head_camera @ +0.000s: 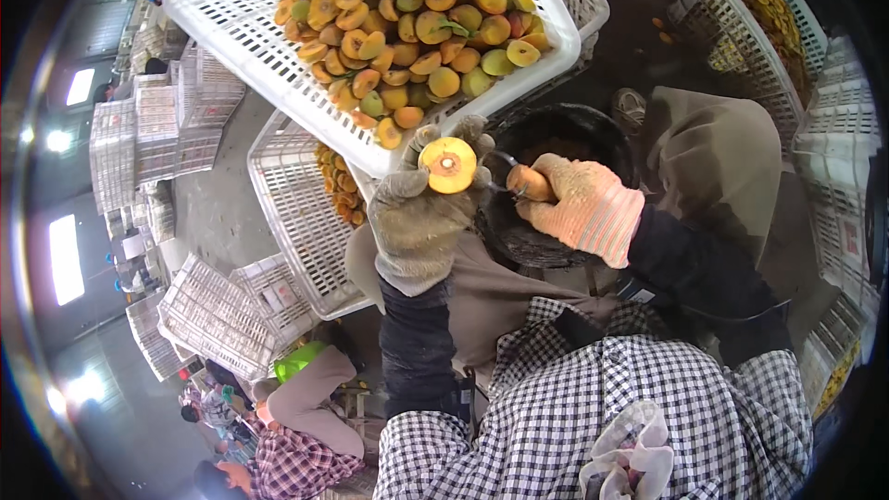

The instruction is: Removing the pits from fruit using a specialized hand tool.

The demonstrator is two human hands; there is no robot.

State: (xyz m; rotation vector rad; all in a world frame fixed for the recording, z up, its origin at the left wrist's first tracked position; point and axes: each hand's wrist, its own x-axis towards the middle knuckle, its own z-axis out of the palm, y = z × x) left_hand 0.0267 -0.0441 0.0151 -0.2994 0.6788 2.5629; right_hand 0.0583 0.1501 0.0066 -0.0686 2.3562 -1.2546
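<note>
My left hand (pixel 420 222), in a soiled knit glove, grips a yellow peach half (pixel 448 165) with its cut face up. A brownish ring with a pale spot marks the fruit's centre. In an orange-and-white knit glove, my right hand (pixel 580 201) holds a pitting tool by its wooden handle (pixel 529 183). The tool's curved metal end (pixel 501 158) is beside the left fingers; whether it touches them I cannot tell. Below the right hand is a black bucket (pixel 507 239), its inside dark. Beyond my hands, a white plastic crate (pixel 229 35) holds many halved peaches (pixel 410 28), some leaves among them.
Under and left of that crate stands another white crate (pixel 292 222) with fruit pieces. A third crate (pixel 729 35) of fruit is at upper right. Stacked crates (pixel 156 118) line the left. A co-worker in a plaid shirt (pixel 298 455) sits at lower left.
</note>
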